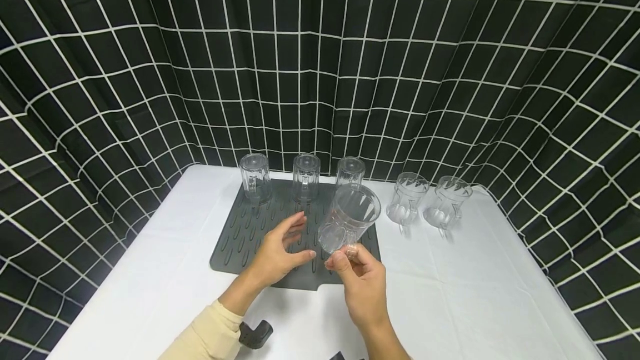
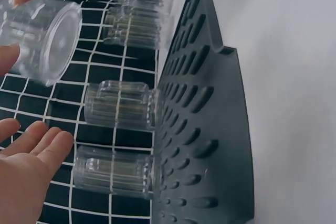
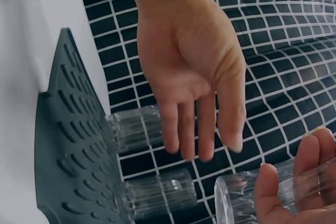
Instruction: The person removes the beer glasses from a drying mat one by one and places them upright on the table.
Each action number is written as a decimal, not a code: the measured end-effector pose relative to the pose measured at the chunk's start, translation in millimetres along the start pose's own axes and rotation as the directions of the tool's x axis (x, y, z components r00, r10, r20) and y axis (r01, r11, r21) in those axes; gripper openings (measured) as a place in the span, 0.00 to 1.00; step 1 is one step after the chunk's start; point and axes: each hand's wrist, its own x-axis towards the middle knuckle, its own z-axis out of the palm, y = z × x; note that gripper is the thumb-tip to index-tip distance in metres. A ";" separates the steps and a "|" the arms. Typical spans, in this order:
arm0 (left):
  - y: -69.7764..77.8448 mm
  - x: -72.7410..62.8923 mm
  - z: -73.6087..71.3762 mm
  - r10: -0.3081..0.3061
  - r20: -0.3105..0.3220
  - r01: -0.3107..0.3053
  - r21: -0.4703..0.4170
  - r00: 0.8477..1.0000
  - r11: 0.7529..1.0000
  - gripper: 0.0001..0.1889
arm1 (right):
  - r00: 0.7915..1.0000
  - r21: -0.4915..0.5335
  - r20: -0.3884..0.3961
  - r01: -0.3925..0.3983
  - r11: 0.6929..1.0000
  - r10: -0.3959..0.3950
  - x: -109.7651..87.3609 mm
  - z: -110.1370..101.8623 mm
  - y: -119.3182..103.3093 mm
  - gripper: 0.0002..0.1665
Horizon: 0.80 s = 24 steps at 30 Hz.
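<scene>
My right hand [image 1: 365, 288] pinches the handle of a clear glass mug [image 1: 356, 204] between thumb and fingers. The mug hangs tilted above the right part of a dark grey drying mat [image 1: 240, 249], its mouth facing up and away. Left of it, my left hand [image 1: 277, 254] is spread, thumb apart from the fingers, holding nothing. The left wrist view shows the base of the held mug [image 2: 60, 43] and the open left palm [image 2: 26, 171]. In the right wrist view, fingers of the right hand [image 3: 294, 203] lie around the mug, partly cut off by the frame.
Upside down along the mat's back edge stand three glass mugs [image 1: 256, 179] [image 1: 306, 178] [image 1: 350, 171]. Two more mugs [image 1: 407, 199] [image 1: 446, 203] stand upright on the white tablecloth [image 1: 460, 276] to the right. A black curtain [image 1: 320, 71] with white grid lines surrounds the table.
</scene>
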 end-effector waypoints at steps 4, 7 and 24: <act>0.9 -2.0 -6.7 0.028 -0.034 -0.026 0.039 0.999 0.999 0.43 | 0.999 -0.044 -0.037 0.004 0.999 -0.006 0.6 -4.6 -0.9 0.06; 0.8 -4.5 -14.1 0.046 -0.068 -0.041 0.071 0.997 0.997 0.43 | 0.999 -0.054 -0.050 0.010 0.998 -0.012 1.1 -9.1 -1.5 0.06; -13.7 -26.1 -66.1 0.011 -0.253 0.046 0.218 0.968 0.975 0.42 | 0.998 -0.100 -0.067 -0.011 0.995 0.005 3.9 -41.4 -3.3 0.06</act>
